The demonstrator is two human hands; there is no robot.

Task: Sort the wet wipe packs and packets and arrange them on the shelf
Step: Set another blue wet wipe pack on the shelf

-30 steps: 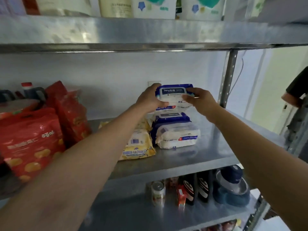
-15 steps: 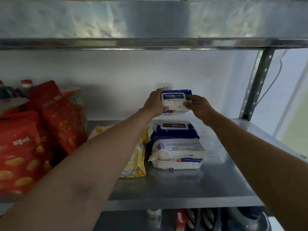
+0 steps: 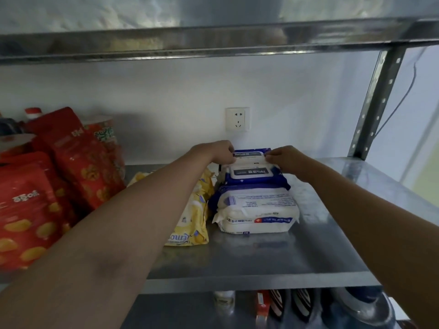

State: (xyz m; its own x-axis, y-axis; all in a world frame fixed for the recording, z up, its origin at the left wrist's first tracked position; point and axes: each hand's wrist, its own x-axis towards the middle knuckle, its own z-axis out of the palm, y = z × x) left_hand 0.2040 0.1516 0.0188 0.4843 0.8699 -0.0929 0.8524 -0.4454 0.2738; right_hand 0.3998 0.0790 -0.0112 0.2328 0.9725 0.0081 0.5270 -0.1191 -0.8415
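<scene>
Head view: your left hand and right hand each pinch one end of the small blue-and-white plastic wipe pack. It sits at the back of the stack of blue-and-white wipe packs, on the steel shelf. Step in hand: placement. Next, judge it seated, then release both ends evenly.

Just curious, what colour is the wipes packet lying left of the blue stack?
Yellow packet, with some white; the head view shows it.
</scene>
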